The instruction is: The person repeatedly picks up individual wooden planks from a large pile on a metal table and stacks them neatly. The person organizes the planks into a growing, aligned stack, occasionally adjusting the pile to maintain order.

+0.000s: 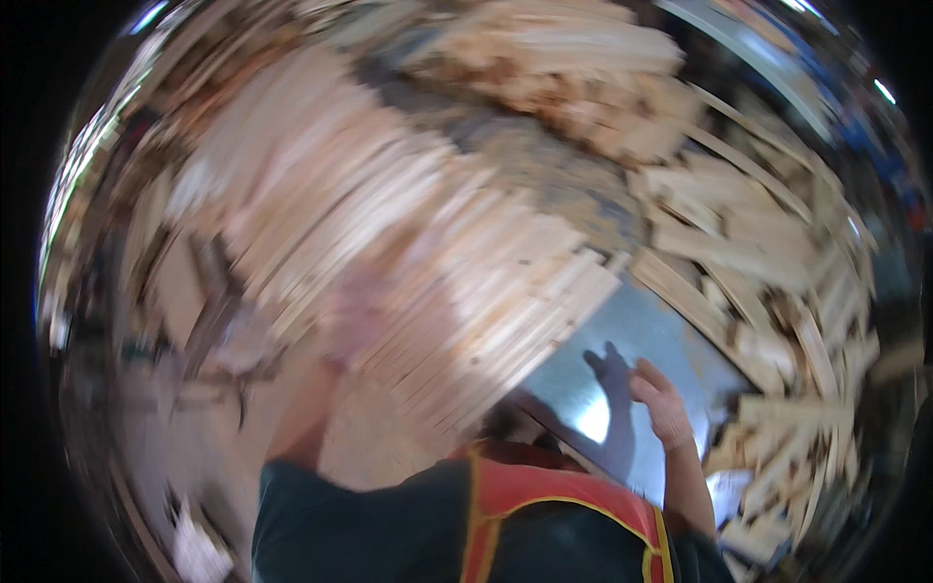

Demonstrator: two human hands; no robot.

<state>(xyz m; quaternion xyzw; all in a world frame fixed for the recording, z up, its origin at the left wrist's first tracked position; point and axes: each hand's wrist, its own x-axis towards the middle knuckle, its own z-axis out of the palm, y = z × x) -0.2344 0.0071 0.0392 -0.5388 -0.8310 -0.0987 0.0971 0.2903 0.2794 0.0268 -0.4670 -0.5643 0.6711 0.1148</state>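
Rows of narrow light wooden strips (505,282) lie side by side across the middle, slanting up to the right. My left hand (364,306) is over the near left part of these strips, badly smeared by motion. Whether its fingers touch or grip a strip does not show. To the right, my right hand (664,403) hovers above a shiny metal plate (622,330), apart from the strips. Its fingers are partly bent and spread, with nothing visible in them, and its shadow falls on the plate.
A stack of wood pieces (573,68) stands at the far side, behind a dark, dusty surface (554,160). Loose offcuts (787,447) are heaped along the right. A pale board (369,437) lies near my left arm. Blurred wood pieces (180,282) are at the left.
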